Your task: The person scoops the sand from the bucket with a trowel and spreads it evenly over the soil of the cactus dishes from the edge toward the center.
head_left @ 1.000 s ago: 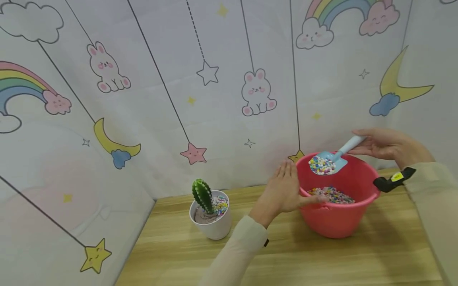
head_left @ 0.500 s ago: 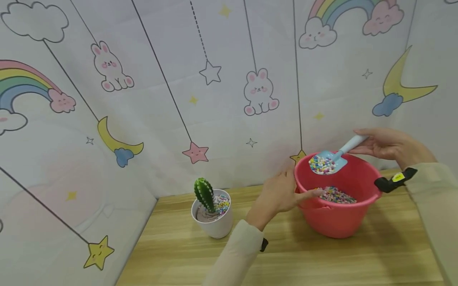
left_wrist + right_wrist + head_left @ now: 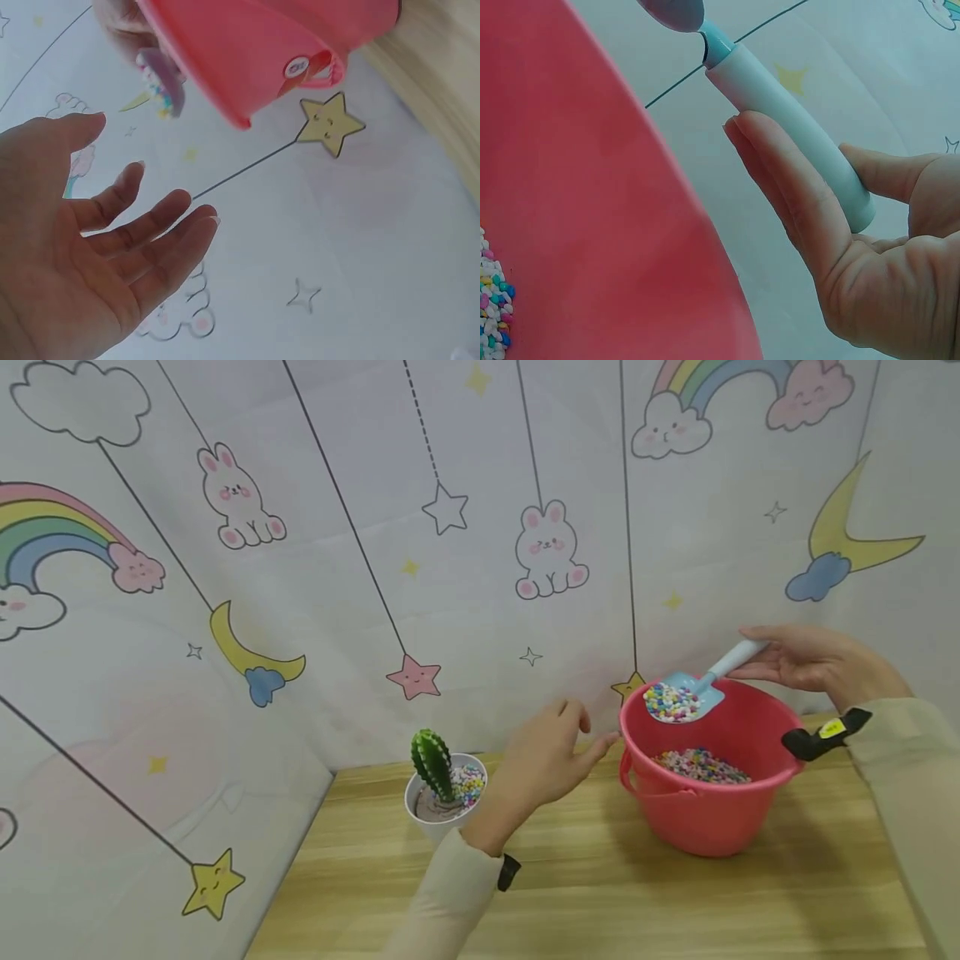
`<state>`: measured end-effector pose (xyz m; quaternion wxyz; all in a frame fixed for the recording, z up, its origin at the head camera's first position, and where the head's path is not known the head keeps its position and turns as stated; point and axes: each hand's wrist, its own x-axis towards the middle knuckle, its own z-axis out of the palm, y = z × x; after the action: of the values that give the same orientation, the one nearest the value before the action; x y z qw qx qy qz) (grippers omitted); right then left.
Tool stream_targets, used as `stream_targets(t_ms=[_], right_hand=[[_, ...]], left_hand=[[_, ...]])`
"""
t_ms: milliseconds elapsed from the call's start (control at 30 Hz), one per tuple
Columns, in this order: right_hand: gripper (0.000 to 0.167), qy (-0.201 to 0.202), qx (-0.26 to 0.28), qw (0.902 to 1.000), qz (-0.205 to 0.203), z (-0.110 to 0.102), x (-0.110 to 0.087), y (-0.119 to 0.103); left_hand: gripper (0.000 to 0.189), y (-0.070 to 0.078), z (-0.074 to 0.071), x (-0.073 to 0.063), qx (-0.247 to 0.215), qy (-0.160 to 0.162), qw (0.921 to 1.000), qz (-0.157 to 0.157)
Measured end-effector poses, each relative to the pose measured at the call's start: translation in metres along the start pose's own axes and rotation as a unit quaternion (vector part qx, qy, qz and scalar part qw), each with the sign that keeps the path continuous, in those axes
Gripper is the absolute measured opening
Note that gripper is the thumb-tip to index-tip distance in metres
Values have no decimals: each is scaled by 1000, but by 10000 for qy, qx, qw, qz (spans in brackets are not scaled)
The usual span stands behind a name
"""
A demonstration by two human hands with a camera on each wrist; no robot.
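The scoop (image 3: 703, 692), where is it in relation to the two hands?

It is between them, much nearer the right hand (image 3: 813, 660), which grips the end of its pale handle (image 3: 738, 658). The blue blade points away from that hand, toward the person's left.

How does the right hand hold it?

Pinched between thumb and fingers; in the right wrist view the fingers lie along one side of the handle with the thumb on the other.

And the left hand (image 3: 536, 756)?

Apart from the scoop and well short of the blade. Its fingers are loosely bent and spread, the thumb separate from them and pointing toward the pink bucket (image 3: 705, 822). The left wrist view shows a gap between the fingers and the bucket.

What is on the blade?

A heap of small coloured beads (image 3: 671, 702), held over the far left part of the bucket's opening. More beads (image 3: 701, 765) lie at the bottom of the bucket.

What else is on the desk (image 3: 600, 902)?

A white pot (image 3: 433, 829) with a green cactus (image 3: 432, 766) and some coloured beads (image 3: 468, 782) in it, left of the bucket. The left forearm passes in front of part of the pot.
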<state>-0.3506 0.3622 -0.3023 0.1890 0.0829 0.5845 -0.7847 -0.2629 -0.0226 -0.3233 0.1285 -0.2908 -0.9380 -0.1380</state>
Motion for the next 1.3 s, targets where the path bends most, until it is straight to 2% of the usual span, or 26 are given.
stream_targets(t_ms=[200,300,367,467,567,733,833,967,1100,1300], right_hand=[[20,-70,90,9999,24,5,3,-1],[21,-114,61,9999,2,8,6,-1],[27,-109,-26,9999,-33,11,9,-1],[34,-156,-78,9998,-90,17,12,-1],[28,-210,-81,9997,-81,22,13,-2],[18,-263,-21,9996,-79,31,14,-1],[18,-284,-45,9995,-107,36,15,-1],[24,-242,-6,9997,62,42,15,-1],[35,-237,107,9994,235,50,14,-3],[28,-358,323,9982,347,65,14,-5]], left_hand=[[55,-17,-28,-25,204,441,9988,69],[59,-28,-40,-38,388,931,9947,200],[63,-36,-48,-46,517,1343,9893,234],[71,-49,-59,-58,582,1838,9812,99],[82,-64,-69,-69,614,2006,9776,-159],[94,-90,-79,-87,746,1803,9790,-590],[101,-104,-82,-99,651,1454,9818,-1038],[108,-123,-81,-114,429,991,9812,-1602],[110,-139,-77,-126,431,747,9805,-1767],[112,-159,-61,-134,549,212,9787,-1966]])
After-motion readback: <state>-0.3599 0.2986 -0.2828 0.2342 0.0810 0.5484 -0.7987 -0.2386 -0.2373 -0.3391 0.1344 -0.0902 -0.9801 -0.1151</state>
